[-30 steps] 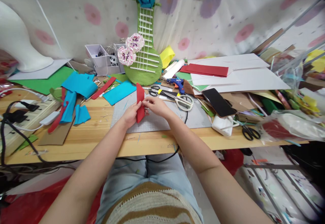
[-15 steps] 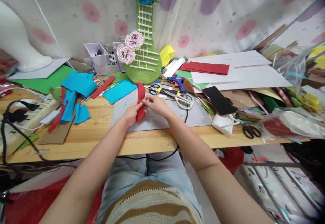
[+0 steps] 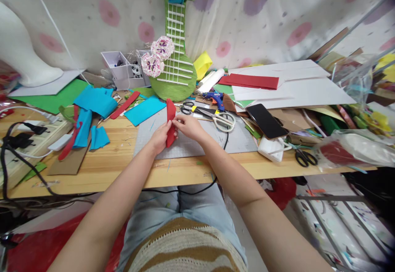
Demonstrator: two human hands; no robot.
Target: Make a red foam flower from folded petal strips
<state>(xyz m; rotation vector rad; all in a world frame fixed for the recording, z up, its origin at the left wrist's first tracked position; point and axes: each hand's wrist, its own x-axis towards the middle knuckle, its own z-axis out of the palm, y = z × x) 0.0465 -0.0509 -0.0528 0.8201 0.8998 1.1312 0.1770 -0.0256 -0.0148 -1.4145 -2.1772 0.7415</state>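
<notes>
A folded strip of red crepe paper (image 3: 170,111) stands nearly upright over the grey cutting mat (image 3: 191,148). My left hand (image 3: 160,137) grips its left side, fingers closed around it. From the right, my right hand (image 3: 187,126) pinches the strip's edge with thumb and forefinger. Just beyond my right hand lie white-handled scissors (image 3: 224,122) and a smaller black-handled pair (image 3: 186,108). A flat blue paper piece (image 3: 145,110) rests to the upper left of the strip.
Behind the mat stands a green guitar-shaped craft (image 3: 175,68) with white strings. A blue glue gun (image 3: 216,98), a phone (image 3: 266,121) and red paper (image 3: 249,81) lie to the right. Blue crepe pieces (image 3: 97,101) and a power strip (image 3: 40,144) are on the left.
Both hands keep hold of the red strip in almost the same place. The whole view has shifted very slightly.
</notes>
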